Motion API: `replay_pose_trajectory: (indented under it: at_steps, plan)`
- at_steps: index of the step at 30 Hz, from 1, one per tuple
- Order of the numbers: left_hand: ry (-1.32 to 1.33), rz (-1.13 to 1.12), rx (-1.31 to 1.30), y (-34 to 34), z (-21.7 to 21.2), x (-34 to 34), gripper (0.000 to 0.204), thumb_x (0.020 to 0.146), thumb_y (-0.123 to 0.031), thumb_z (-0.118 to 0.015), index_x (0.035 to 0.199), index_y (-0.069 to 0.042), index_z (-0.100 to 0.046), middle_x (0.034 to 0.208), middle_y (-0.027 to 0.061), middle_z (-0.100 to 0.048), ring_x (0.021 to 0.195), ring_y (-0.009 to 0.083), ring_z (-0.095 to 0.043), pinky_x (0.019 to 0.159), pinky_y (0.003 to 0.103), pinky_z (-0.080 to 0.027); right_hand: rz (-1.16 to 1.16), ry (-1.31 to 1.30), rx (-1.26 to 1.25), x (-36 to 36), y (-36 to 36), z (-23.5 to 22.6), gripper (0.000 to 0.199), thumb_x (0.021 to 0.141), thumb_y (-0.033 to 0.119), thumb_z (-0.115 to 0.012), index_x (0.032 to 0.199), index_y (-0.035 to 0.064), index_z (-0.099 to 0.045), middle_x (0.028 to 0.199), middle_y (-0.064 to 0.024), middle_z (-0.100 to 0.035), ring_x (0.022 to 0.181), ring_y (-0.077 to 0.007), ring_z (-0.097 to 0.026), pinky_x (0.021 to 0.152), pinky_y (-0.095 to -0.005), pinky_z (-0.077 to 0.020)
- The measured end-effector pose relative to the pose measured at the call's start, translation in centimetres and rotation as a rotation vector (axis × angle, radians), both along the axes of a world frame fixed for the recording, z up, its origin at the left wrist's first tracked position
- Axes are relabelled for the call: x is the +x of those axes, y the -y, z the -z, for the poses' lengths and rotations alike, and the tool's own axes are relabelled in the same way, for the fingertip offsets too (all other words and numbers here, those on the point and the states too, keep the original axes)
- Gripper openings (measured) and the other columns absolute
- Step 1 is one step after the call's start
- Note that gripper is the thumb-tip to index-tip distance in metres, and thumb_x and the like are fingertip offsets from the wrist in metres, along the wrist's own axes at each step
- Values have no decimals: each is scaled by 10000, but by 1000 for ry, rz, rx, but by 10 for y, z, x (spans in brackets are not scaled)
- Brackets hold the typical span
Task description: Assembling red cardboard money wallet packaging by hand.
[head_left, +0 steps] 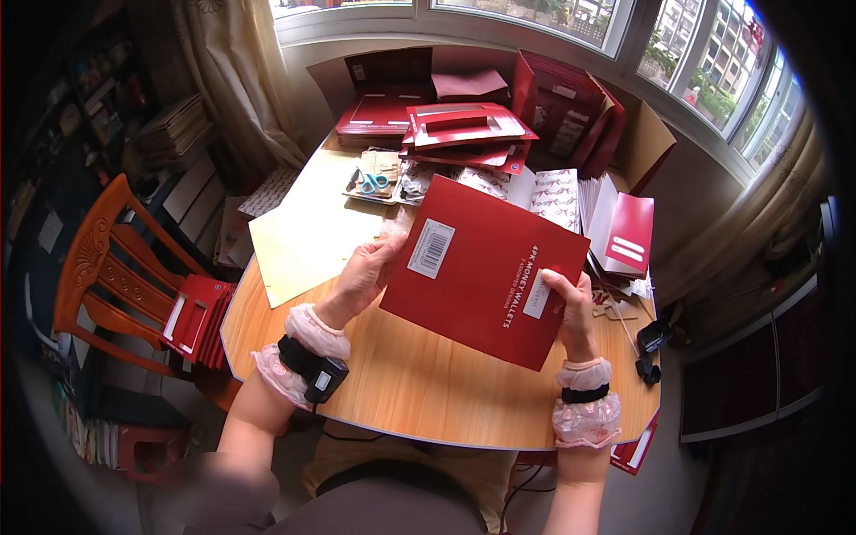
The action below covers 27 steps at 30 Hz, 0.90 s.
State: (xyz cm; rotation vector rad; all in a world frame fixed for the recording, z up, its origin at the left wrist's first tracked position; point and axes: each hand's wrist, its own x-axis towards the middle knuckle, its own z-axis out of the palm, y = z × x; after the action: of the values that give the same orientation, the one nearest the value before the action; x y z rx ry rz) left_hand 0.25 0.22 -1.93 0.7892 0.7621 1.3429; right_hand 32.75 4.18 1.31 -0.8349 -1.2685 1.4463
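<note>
At centre frame, held above a round-cornered light wooden table (419,383): a flat red cardboard packet (486,272) with white labels, tilted, its back side up. Left hand (364,276) pinching the packet's left edge, thumb on top beside the white barcode sticker (432,249). Right hand (571,308) gripping the lower right edge, fingers closed over a small white label. Pink ruffled cuffs with black bands on both wrists. Just behind the left hand, a pale yellow paper sheet (308,236). Toward upper centre, a small tray with blue-handled scissors (374,182), then a stack of red window-cut card boxes (464,129). At right, upright white patterned sheets, possibly envelopes (557,196). At left of frame, an orange wooden chair (102,267).
</note>
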Motion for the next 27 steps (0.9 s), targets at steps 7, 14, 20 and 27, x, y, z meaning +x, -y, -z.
replay_pose_trajectory:
  at_steps: [7,14,20,27]
  plan:
    - [-237,-188,47,2,-4,5,267,965,-173,-595,1147,12,-658,1012,96,-711,859,141,-697,775,267,-575,33,80,70,-2,5,-6,167,859,170,-673,922,17,-662,771,-13,-669,609,-66,-604,527,-189,-448]
    - [-239,-256,43,3,-1,4,236,939,-153,-629,1107,3,-684,980,105,-716,840,153,-701,773,273,-578,34,133,87,-3,6,-5,186,855,200,-686,917,26,-668,766,1,-669,611,-52,-595,469,-177,-392]
    - [-212,-251,-25,3,-2,2,226,922,-155,-655,1085,-4,-695,966,98,-720,823,154,-703,762,271,-578,31,160,108,-7,8,-6,198,855,216,-689,924,31,-672,764,5,-669,614,-51,-594,463,-178,-388]
    - [-178,-208,-1,0,-2,6,256,923,-115,-645,1144,13,-662,1032,110,-706,887,152,-691,807,263,-570,58,138,100,-4,4,-1,183,856,197,-676,919,26,-669,767,-2,-672,607,-54,-596,485,-184,-399]
